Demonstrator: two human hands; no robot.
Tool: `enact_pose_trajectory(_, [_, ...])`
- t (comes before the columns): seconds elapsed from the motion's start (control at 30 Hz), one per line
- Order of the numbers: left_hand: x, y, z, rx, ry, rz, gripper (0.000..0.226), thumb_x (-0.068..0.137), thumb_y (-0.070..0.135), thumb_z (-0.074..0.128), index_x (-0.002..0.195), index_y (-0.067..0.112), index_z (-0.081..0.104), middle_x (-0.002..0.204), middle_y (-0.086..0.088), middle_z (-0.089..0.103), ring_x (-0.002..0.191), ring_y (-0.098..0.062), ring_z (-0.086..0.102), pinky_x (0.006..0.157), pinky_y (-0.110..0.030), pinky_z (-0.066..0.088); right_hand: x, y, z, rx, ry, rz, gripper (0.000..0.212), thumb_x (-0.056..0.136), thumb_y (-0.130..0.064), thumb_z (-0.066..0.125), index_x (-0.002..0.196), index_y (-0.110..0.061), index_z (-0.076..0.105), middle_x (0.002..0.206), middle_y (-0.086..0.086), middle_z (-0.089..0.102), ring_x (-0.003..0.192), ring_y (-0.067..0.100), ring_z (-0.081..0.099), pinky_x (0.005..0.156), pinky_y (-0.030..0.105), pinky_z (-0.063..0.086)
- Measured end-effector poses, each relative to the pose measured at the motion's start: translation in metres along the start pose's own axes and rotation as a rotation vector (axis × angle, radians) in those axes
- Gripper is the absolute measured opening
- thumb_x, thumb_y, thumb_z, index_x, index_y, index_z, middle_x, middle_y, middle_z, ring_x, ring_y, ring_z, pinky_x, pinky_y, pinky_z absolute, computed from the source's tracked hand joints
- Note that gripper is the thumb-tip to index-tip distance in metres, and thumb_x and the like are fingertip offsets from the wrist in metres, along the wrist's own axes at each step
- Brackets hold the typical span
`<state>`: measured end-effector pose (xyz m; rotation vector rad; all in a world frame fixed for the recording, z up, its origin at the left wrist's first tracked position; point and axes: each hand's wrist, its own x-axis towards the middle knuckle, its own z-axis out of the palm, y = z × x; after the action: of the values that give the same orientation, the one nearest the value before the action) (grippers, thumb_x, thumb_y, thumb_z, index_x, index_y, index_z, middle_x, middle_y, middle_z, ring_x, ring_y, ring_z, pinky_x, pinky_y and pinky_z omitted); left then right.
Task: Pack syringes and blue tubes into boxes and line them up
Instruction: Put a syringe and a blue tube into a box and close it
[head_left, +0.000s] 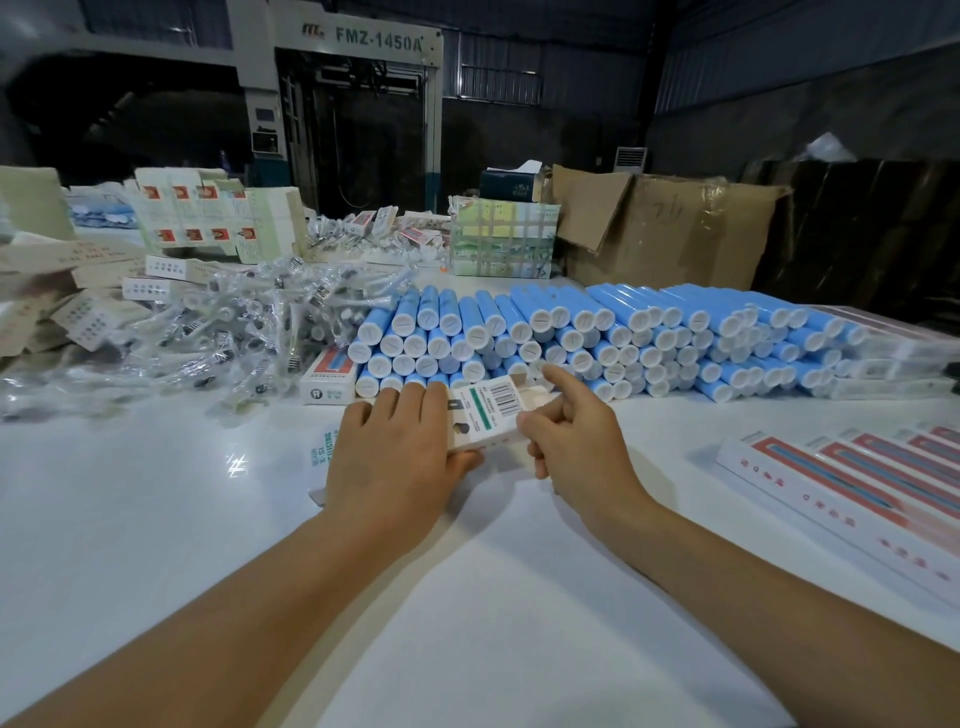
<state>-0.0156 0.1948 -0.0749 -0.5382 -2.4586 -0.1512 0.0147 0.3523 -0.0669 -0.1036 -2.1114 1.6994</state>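
Observation:
A small white box (488, 410) with a barcode and a green stripe is held over the white table (156, 519), just in front of the blue tubes (597, 332). My left hand (395, 457) grips its left side, thumb under the near end. My right hand (576, 436) pinches its right edge, index finger stretched toward the far end flap. The tubes lie stacked in a long pile, white caps facing me. Wrapped syringes (234, 332) form a heap at the left. A row of closed red-and-white boxes (841, 483) lies at the right.
Flat and folded box blanks (83, 312) pile up at the far left. One closed box (328, 376) lies beside the tube pile. A green-patterned carton (501, 239) and a brown cardboard carton (660, 228) stand behind. A flat printed blank (324, 447) lies under my left hand.

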Motion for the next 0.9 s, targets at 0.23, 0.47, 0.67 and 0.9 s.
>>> enact_pose_trajectory(0.23, [-0.002,0.005,0.001,0.045,-0.010,0.014,0.067,0.088,0.064,0.037,0.136,0.018,0.034,0.129,0.002,0.047,0.114,-0.019,0.044,0.090,-0.032,0.030,-0.001,-0.001,0.002,0.019,0.028,0.065,0.010,0.089,-0.012,0.059,0.097,-0.016,0.063,0.081,0.002,0.068,0.048,-0.001,0.054,0.048,0.016,0.039])
enact_pose_trajectory(0.47, [-0.004,0.009,-0.001,0.055,-0.009,0.025,0.065,0.088,0.062,0.041,0.133,0.015,0.038,0.126,0.000,0.050,0.110,-0.021,0.046,0.088,-0.034,0.031,0.001,-0.002,0.006,-0.046,0.004,0.073,0.013,0.091,-0.007,0.051,0.088,-0.010,0.063,0.087,-0.006,0.069,0.076,0.008,0.064,0.052,0.017,0.045])
enact_pose_trajectory(0.67, [-0.002,0.009,-0.004,-0.013,0.013,-0.060,0.068,0.086,0.063,0.034,0.136,0.016,0.036,0.125,0.000,0.050,0.113,-0.020,0.045,0.087,-0.033,0.031,0.004,-0.004,-0.004,-0.280,0.207,-0.215,0.025,0.088,-0.029,0.063,0.112,-0.025,0.059,0.105,-0.010,0.051,0.096,0.008,0.054,0.079,0.025,0.047])
enact_pose_trajectory(0.9, [-0.003,0.014,-0.003,-0.009,-0.007,-0.007,0.072,0.085,0.067,0.026,0.138,0.018,0.030,0.127,0.003,0.045,0.114,-0.018,0.042,0.089,-0.031,0.031,0.005,-0.011,0.003,0.879,-0.134,0.482,0.038,0.062,-0.026,0.073,0.093,-0.006,0.065,0.088,0.016,0.073,0.074,0.028,0.071,0.072,0.045,0.057])
